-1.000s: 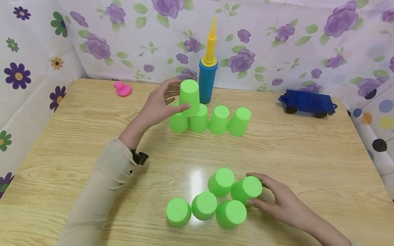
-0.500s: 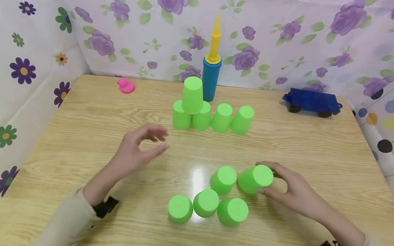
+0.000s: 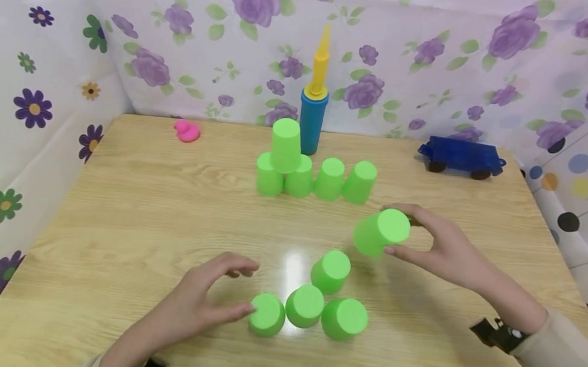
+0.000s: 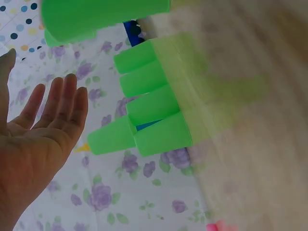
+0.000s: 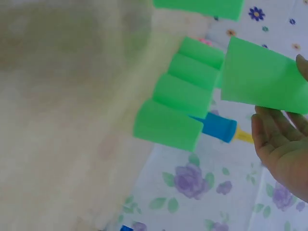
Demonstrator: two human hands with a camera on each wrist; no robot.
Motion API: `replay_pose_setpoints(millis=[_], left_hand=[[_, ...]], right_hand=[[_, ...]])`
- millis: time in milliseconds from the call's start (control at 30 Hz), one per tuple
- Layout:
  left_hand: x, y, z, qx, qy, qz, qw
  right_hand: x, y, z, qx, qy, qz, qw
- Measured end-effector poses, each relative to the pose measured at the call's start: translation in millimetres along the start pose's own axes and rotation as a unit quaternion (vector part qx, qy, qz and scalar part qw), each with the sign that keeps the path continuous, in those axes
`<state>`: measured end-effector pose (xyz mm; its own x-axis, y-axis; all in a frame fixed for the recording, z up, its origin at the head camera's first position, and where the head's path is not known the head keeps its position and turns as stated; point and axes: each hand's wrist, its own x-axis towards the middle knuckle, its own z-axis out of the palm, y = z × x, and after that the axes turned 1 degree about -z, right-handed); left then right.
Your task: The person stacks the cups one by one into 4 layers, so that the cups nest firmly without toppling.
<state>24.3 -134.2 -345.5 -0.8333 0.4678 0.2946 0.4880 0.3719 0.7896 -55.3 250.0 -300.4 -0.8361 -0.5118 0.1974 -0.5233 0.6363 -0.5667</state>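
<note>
In my right hand (image 3: 439, 248) I grip an upside-down green cup (image 3: 379, 233), lifted off the table and tilted, between thumb and fingers; the right wrist view shows the same cup (image 5: 264, 77). My left hand (image 3: 206, 296) is spread beside the leftmost near cup (image 3: 267, 315), its thumb tip overlapping the rim in the head view. More upturned green cups stand close by: one behind (image 3: 330, 271), one in the middle (image 3: 305, 306) and one at the right (image 3: 344, 319). Farther back is a row of several cups (image 3: 329, 180), with one cup (image 3: 285, 145) stacked across the left two.
A blue and yellow hand pump (image 3: 312, 117) stands upright behind the row. At the back left sits a pink toy duck (image 3: 187, 131), and a dark blue toy wagon (image 3: 461, 156) is at the back right. Floral cloth (image 3: 191, 48) hangs along the table's rear edge.
My left hand let go of the stacked cup and came down toward the near cups. My right hand took one cup from the near group and carried it up, toward the back row.
</note>
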Motion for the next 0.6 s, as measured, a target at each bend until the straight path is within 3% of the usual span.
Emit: replay_pose_setpoints(millis=[233, 333, 467, 533, 600], left_hand=[[-33.4, 8.6, 11.2, -0.001, 0.021, 0.048, 0.9986], [-38.6, 9.0, 18.1, -0.021, 0.036, 0.07, 0.9967], [-41.5, 9.0, 28.6, -0.038, 0.064, 0.099, 0.9923], [-42.8, 9.9, 32.8, -0.031, 0.086, 0.096, 0.9912], [-44.6, 12.2, 35.8, -0.018, 0.106, 0.068, 0.9919]], right_hand=[[43, -4, 2.9, 0.086, 0.05, 0.02, 0.995], [63, -5, 8.9, 0.113, 0.07, -0.001, 0.991], [87, -4, 17.0, 0.108, 0.094, -0.021, 0.989], [98, -4, 19.7, 0.109, 0.097, -0.005, 0.989], [110, -2, 22.0, 0.119, 0.092, 0.02, 0.988]])
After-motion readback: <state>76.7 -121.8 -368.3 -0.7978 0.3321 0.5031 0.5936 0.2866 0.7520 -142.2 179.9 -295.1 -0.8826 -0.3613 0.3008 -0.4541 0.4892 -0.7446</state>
